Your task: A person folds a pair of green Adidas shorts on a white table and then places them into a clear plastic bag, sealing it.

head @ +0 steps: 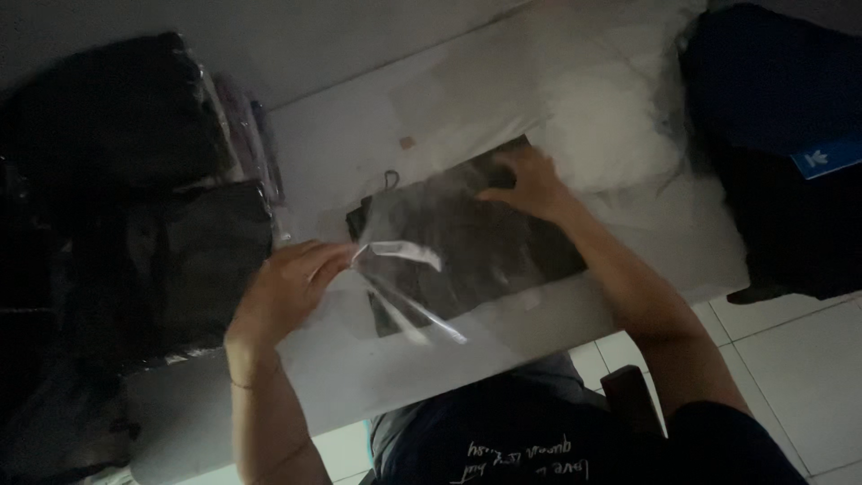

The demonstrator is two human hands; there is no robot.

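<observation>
On the table (377,135), left fingers (314,260) pinch the clear bag's flap (400,251); right hand (530,184) flat on the dark garment (485,251) inside.

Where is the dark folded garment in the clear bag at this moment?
In the head view, the dark folded garment lies mid-table, under the right hand, with the left hand pinching the clear bag's flap at its left edge.

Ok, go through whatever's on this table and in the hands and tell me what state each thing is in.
Left hand: pinching the open flap of the clear plastic bag.
Right hand: pressed flat on the dark garment's far end.
Clear plastic bag: flap lifted, mouth open, not sealed.
Dark garment: folded flat on the table.
Stack of bagged dark garments: piled at left.
White plastic bags: crumpled heap.
</observation>
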